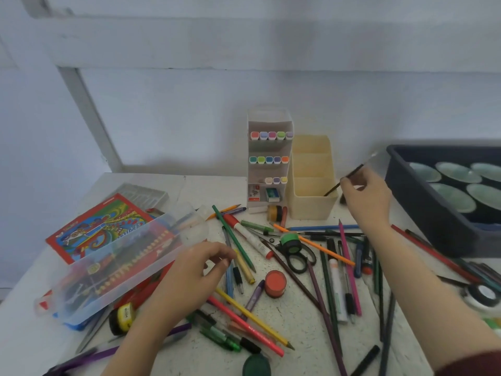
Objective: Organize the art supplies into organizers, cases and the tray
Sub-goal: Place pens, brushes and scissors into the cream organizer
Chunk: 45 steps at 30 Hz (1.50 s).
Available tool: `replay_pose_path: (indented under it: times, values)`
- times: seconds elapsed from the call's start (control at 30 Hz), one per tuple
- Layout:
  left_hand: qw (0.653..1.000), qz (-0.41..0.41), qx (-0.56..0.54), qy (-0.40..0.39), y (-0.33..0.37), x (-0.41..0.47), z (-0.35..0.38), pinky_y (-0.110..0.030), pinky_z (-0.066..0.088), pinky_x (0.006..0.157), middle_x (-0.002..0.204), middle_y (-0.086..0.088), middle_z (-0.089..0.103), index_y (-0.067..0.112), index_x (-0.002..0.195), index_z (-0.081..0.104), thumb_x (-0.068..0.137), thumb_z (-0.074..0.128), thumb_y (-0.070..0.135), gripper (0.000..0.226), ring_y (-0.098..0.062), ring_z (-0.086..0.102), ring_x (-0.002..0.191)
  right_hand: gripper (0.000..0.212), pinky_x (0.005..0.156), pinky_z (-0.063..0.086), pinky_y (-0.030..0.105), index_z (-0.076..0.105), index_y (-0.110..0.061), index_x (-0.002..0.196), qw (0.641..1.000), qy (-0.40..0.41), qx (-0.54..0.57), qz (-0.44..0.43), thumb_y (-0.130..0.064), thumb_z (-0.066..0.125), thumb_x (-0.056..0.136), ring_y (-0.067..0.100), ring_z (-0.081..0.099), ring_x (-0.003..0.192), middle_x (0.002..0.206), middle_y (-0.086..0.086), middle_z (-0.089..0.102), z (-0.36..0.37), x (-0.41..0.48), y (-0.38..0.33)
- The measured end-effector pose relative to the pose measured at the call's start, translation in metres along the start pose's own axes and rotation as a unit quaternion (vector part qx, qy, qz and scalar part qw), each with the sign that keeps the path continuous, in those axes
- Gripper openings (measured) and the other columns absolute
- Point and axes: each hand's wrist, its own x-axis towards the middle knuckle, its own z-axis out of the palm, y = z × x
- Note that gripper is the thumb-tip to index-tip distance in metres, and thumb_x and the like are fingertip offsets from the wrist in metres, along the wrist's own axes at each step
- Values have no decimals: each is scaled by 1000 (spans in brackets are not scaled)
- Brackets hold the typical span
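The brush (352, 173) was thin and dark, its upper end blurred pale. The right grip (366, 196) pinched it near the middle. It was tilted, with its lower tip dipping into the front compartment of the beige organizer (309, 208). The left grip (195, 270) hovered relaxed, fingers loosely curled and holding nothing, over pencils (252, 316) strewn across the desk (211, 191). Scissors (298, 257) and a red pot (275, 283) lay among them. A clear case (122, 264) sat at left, a marker rack (268, 158) beside the organizer, and a dark tray (406, 191) at right.
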Motion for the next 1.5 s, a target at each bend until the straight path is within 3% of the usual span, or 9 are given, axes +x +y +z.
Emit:
replay_pose_path:
  times: [0.43,0.57,0.7,0.93,1.07,1.13,1.27,1.37,1.5]
  values:
    - [999,11,12,-27,8,16,8,-13,44,76,92,28,62,48,88,57,91,56,16,32,12,53,93,18,78,45,32,55,-16,100,986,-72,38,147,-29,61,90,19,57,94,100,4,60,-9,-17,26]
    - [999,9,37,-28,8,21,6,-2,40,74,95,27,59,38,96,61,93,52,11,29,11,53,91,3,64,41,22,59,-23,92,973,-208,-96,19,-23,58,90,5,52,80,88,-8,58,-4,-36,24]
    - [997,5,63,-42,10,26,2,-5,40,73,96,22,57,33,99,62,92,53,9,26,5,53,90,15,80,47,27,65,-25,98,924,-287,-221,-126,-20,56,88,8,54,91,98,-8,62,6,-38,20]
    - [969,43,167,-180,19,28,-3,-1,34,73,97,22,56,34,92,71,85,62,19,18,5,48,96,6,74,45,25,64,-24,88,902,-291,-264,-179,-26,59,86,10,51,91,96,-8,57,10,-33,10]
    - [955,75,189,-217,18,32,1,-19,44,85,99,18,55,37,97,71,81,57,12,32,3,46,95,8,78,50,28,67,-26,85,892,-332,-259,-165,-30,60,84,8,55,88,91,-10,61,10,-32,11]
    - [950,88,205,-221,17,35,4,-21,44,85,100,16,54,36,98,70,80,56,12,33,1,45,95,6,77,48,26,66,-29,85,881,-354,-266,-164,-34,63,83,7,54,88,91,-12,60,10,-30,10]
    - [947,124,214,-203,14,41,7,-16,39,85,98,17,53,34,97,67,83,59,14,25,0,44,96,5,80,49,27,66,-26,87,880,-369,-259,-146,-28,63,84,9,54,89,93,-9,61,11,-31,10]
    - [968,128,143,-160,15,42,4,-7,32,80,92,24,54,35,92,62,87,62,15,20,5,45,92,6,75,48,23,62,-26,85,894,-380,-213,-106,-21,60,86,7,55,86,92,-8,61,4,-30,11]
    - [985,166,43,-15,19,42,-8,-9,43,78,86,25,59,41,91,54,84,64,9,35,2,55,90,8,60,37,12,57,-23,86,911,-373,-157,-75,-16,58,89,4,52,77,90,-5,60,-8,-30,9]
